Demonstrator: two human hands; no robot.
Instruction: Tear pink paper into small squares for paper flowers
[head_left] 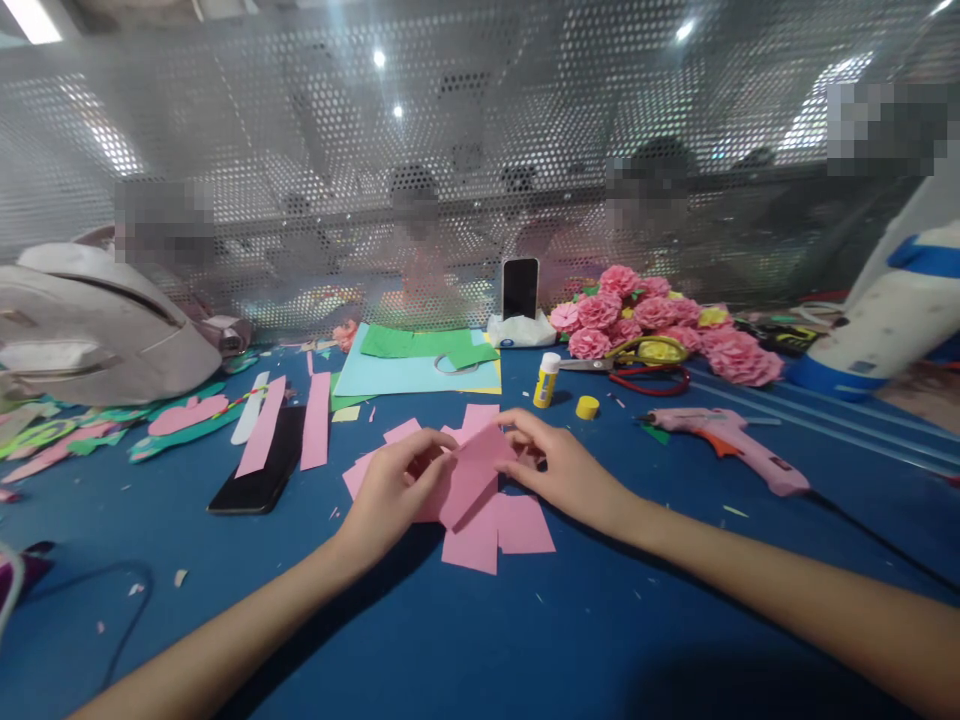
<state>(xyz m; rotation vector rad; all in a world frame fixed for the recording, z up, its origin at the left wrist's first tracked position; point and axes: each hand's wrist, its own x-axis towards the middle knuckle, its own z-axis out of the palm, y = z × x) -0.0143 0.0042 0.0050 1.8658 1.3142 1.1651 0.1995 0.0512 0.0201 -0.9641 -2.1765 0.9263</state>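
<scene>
A square of pink paper [480,475] is held tilted between my two hands above the table. My left hand [401,485] pinches its left edge between thumb and fingers. At its right edge my right hand [551,465] has thumb and fingertips closed on the same piece. Beneath lie several more pink paper squares [525,525], overlapping and spread out on the blue tabletop, partly hidden by my hands. An uncapped glue stick [547,382] stands upright beyond my right hand, with its yellow cap [587,407] beside it.
A pink glue gun [739,445] with a cord lies at right, near scissors [652,365] and pink paper flowers [637,310]. A dark phone [270,480] and pink strips [316,420] lie at left. Coloured sheets [405,375], a propped phone [520,287] and a bag [97,330] stand farther back.
</scene>
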